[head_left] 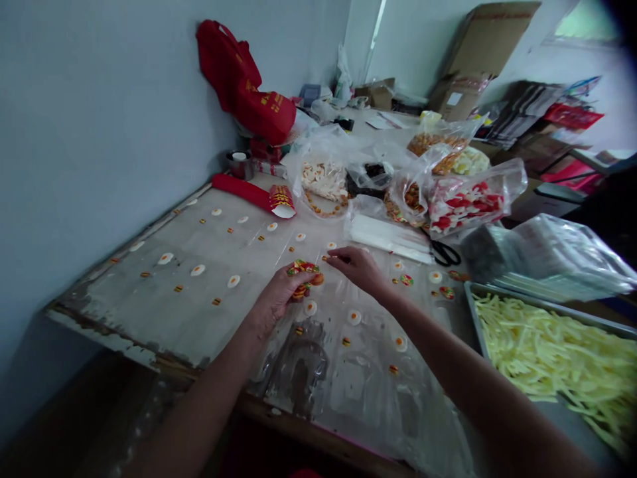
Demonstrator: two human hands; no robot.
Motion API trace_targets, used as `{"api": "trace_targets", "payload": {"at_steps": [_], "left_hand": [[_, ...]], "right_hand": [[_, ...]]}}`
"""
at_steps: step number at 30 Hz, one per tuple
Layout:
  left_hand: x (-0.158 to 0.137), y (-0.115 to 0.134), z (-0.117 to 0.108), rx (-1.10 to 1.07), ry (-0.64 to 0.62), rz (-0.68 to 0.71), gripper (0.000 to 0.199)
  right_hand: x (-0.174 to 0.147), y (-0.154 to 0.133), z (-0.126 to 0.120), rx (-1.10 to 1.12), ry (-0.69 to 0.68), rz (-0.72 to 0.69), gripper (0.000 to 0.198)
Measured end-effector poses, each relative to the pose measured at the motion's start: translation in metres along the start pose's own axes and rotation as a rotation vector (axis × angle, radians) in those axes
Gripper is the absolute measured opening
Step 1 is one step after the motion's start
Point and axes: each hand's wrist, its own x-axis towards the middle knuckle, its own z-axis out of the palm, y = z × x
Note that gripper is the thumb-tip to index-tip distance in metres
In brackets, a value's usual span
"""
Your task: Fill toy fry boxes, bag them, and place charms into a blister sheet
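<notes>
My left hand (283, 292) is closed around a handful of small round toy pizzas (303, 267), patterned in red, green and yellow. Just to its right, my right hand (355, 265) hovers low over the table with thumb and fingers pinched; whatever they hold is hidden. A tiny burger-like piece (324, 257) is at its fingertips, beside a small fried-egg piece (331, 245). Similar eggs and tiny burgers are spread in rows across the plastic-covered table (164, 305). Toward the right, a round toy pizza (407, 279) lies beside an egg and a burger piece.
Behind my hands stand clear bags of small pieces (323, 179), a red-and-white bag (468, 202), flat plastic sleeves (388, 238) and black scissors (444, 252). A metal tray (475, 325) of pale yellow strips sits at right. A red fries carton (283, 201) lies near the wall.
</notes>
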Motion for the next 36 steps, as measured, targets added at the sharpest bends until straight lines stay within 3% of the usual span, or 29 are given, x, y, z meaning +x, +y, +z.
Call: {"api": "trace_targets", "payload": {"at_steps": [4,8,11,17,24,26,31,36], "left_hand": [[-0.002,-0.003,0.001,0.128,-0.011,0.040,0.042],[-0.001,0.003,-0.011,0.191,0.053,0.121,0.038],[0.005,0.015,-0.031,0.187,0.112,0.106,0.036],[0.019,0.032,-0.072,0.116,0.106,0.094,0.035],[0.021,0.031,-0.084,0.085,0.153,0.116,0.047],[0.022,0.030,-0.084,0.064,0.151,0.120,0.053],[0.024,0.029,-0.083,0.001,0.193,0.174,0.054],[0.019,0.035,-0.085,-0.056,0.148,0.097,0.057]], "right_hand": [[-0.010,-0.028,0.004,0.357,-0.080,0.066,0.029],[0.004,-0.025,0.018,0.534,-0.023,0.185,0.034],[0.035,-0.012,0.029,0.396,0.032,0.241,0.037],[0.101,-0.002,0.052,0.078,-0.059,0.292,0.022],[0.114,-0.012,0.052,-0.106,0.039,0.279,0.030],[0.104,-0.024,0.051,0.081,0.018,0.247,0.032],[0.074,-0.056,0.059,0.855,-0.308,0.302,0.034],[0.069,-0.060,0.068,1.139,-0.295,0.428,0.028]]}}
